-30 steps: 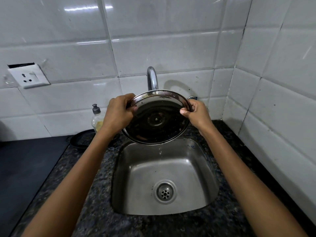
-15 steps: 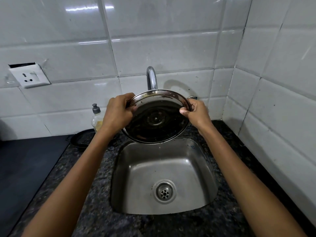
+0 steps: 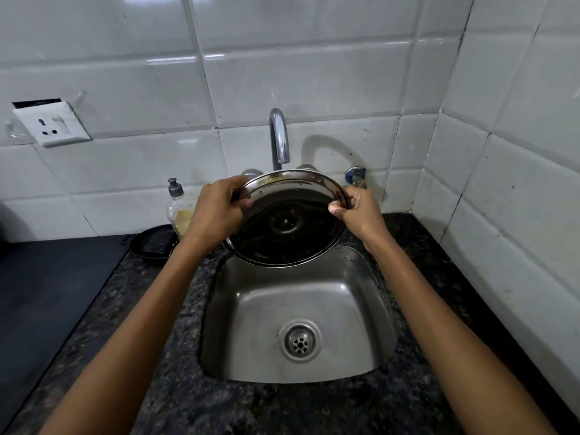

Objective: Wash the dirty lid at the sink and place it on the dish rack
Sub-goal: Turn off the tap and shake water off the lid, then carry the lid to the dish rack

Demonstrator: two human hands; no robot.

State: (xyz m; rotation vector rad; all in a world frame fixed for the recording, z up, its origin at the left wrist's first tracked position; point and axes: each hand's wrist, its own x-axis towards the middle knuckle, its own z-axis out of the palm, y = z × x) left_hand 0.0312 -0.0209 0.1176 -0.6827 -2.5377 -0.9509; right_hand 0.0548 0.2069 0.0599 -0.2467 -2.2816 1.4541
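A round steel lid [image 3: 287, 219] with a dark, stained underside is held tilted toward me over the back of the steel sink [image 3: 370, 309]. My left hand [image 3: 216, 211] grips its left rim and my right hand [image 3: 361, 211] pinches its right rim. The curved tap [image 3: 279, 136] rises just behind the lid, and its spout ends right above the lid's top edge. No water runs. No dish rack is in view.
A dish soap bottle [image 3: 177, 205] stands left of the lid by the wall, beside a small black pan [image 3: 153, 243]. A dark stovetop [image 3: 47, 293] fills the left. A valve [image 3: 356, 177] sticks out of the tiled wall. Speckled granite counter [image 3: 439, 262] surrounds the sink.
The lid has tipped back a little, its top edge leaning further from me beneath the spout. Both hands keep the same grip.
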